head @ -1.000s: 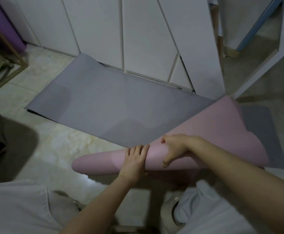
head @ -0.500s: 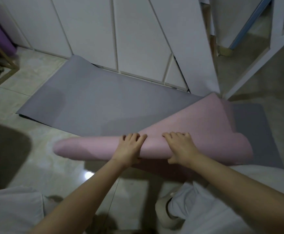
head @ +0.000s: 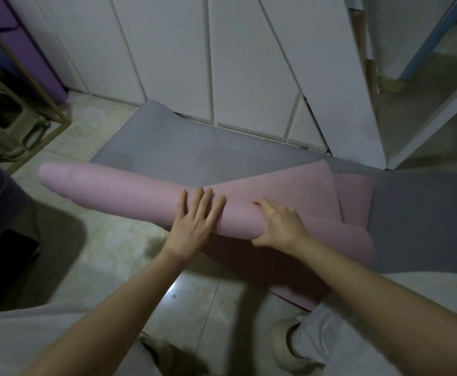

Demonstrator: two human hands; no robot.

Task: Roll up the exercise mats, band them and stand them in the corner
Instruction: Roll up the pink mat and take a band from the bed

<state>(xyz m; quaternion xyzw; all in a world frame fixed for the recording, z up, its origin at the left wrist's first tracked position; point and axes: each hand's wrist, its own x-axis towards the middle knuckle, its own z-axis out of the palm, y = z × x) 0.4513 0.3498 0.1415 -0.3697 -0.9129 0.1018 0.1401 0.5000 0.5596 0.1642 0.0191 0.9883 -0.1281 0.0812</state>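
Purple mat [head: 31, 55], rolled up, stands on end at the far left against the white cupboard doors [head: 249, 63], behind a thin metal frame [head: 41, 88]. To its right the pink mat [head: 118, 191] lies partly rolled on the tiled floor [head: 113, 253]. Its roll slants from far left to near right, and its loose end is spread flat to the right. The left hand [head: 194, 226] presses down on the roll with straight, spread fingers. Just beside it the right hand [head: 278, 226] grips the roll, fingers curled over the top (the thumb sits on the near side). Beyond them the grey mat [head: 194, 153] lies flat along the doors, with the pink mat's loose end overlapping it at the right.
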